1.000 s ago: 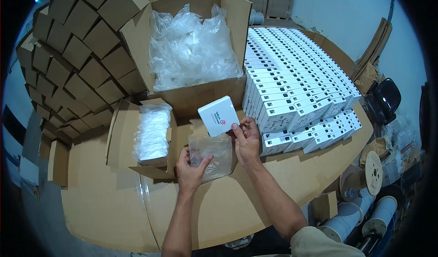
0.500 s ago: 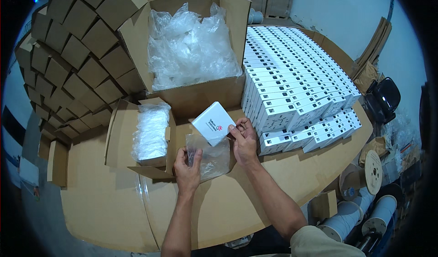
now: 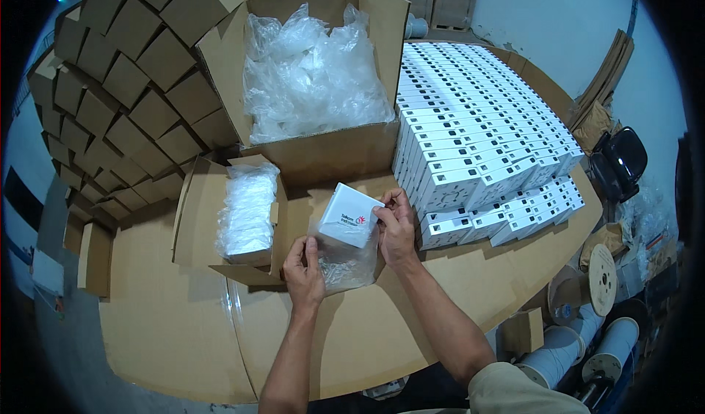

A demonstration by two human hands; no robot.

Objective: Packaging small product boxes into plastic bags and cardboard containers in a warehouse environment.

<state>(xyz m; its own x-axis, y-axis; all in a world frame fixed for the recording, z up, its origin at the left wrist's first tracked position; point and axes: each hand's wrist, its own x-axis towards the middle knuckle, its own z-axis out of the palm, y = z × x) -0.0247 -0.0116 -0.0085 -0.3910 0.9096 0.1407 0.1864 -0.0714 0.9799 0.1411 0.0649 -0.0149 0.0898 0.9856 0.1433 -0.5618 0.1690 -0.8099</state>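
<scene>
My right hand [image 3: 396,230] grips a small white box [image 3: 349,216] by its right corner, thumb on the printed face. Below it, my left hand [image 3: 303,271] pinches the left edge of a clear plastic bag [image 3: 345,265]. The lower part of the white box sits at the bag's mouth, partly inside it. Just left of my left hand stands an open cardboard carton [image 3: 277,245] holding a row of white boxes in plastic bags [image 3: 248,208].
Behind is a large open carton [image 3: 319,153] full of clear plastic bags [image 3: 316,76]. Stacked white boxes [image 3: 470,135] fill the right of the cardboard-covered table [image 3: 169,326]. Brown cartons [image 3: 132,83] are piled at the left; cable spools [image 3: 602,278] stand at the lower right.
The white box has moved down into the mouth of the plastic bag, tilting less. My left hand still holds the bag's edge, and the bag now bulges around the box's lower end.
</scene>
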